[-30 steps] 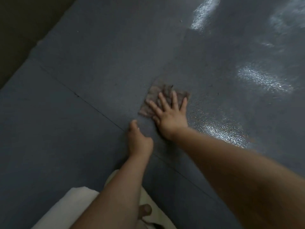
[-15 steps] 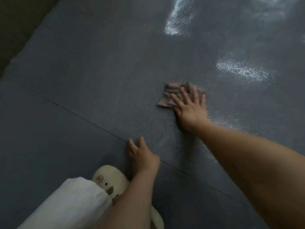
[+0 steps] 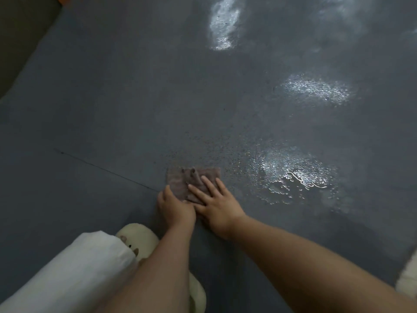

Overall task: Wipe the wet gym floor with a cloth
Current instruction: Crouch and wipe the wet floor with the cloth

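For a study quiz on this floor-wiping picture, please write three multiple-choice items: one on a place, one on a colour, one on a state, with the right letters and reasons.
1. Where is the nearest wet patch relative to the cloth?
A. to its right
B. to its left
C. under the slipper

2. What colour is the slipper?
A. red
B. cream
C. black

3. How does the right hand lie on the cloth?
A. balled into a fist
B. lifted above it
C. flat, fingers spread

Answers:
1 A, the glistening droplets lie right of the cloth.
2 B, it looks pale cream beside the trouser leg.
3 C, straight fingers press the cloth onto the floor; the left hand touches its near edge.
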Demonstrator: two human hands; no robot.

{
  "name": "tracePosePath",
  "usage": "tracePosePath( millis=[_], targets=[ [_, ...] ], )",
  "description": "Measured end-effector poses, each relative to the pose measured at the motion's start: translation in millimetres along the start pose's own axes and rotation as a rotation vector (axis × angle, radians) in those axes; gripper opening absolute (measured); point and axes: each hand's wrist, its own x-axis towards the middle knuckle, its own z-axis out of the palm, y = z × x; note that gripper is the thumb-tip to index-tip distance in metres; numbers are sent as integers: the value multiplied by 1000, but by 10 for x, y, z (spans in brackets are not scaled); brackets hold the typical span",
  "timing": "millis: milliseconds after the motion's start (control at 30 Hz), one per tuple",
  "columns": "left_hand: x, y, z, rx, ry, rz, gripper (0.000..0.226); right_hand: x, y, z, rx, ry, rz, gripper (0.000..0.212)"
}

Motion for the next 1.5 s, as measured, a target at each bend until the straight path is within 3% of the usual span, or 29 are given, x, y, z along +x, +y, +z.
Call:
tracePosePath(
  millis=[133, 200, 300, 400, 500, 600, 700, 833, 1033, 1233, 1400, 1500],
  targets=[
    [-342, 121, 283, 168, -92, 173, 68, -248, 613, -145, 35, 125, 206, 44],
    [-526, 184, 426, 295, -161, 261, 73, -416, 1052, -146, 68, 213, 384, 45],
    [-732, 253, 603, 508, -265, 358, 80, -768, 1693, -260, 138, 198, 694, 49],
    [-778, 294, 694, 658, -317, 358, 93, -1024, 1973, -228, 179, 168, 841, 51],
    [-759, 304, 706, 753, -332, 361, 96, -992, 1769, -192, 231, 176, 853, 52],
    [-750, 325, 703, 792, -331, 372, 97, -892, 1233, -61, 228, 123, 709, 55],
    [-712, 330, 724, 783, -298, 378, 93, -985, 634, 211, 217, 151, 554, 55],
    [-666, 312, 776, 701, -257, 364, 81, -1175, 191, 436, 270, 140, 518, 55],
    [-676, 298, 793, 591, -280, 325, 118, -1213, 796, 261, 225, 232, 560, 52],
    [-681, 317, 809, 543, -310, 305, 111, -1268, 1885, -28, 254, 219, 906, 52],
    [-660, 295, 803, 542, -321, 319, 110, -1187, 1563, -16, 350, 282, 963, 54],
    [-649, 277, 792, 518, -325, 329, 111, -1185, 1100, 137, 374, 262, 899, 54]
  ],
)
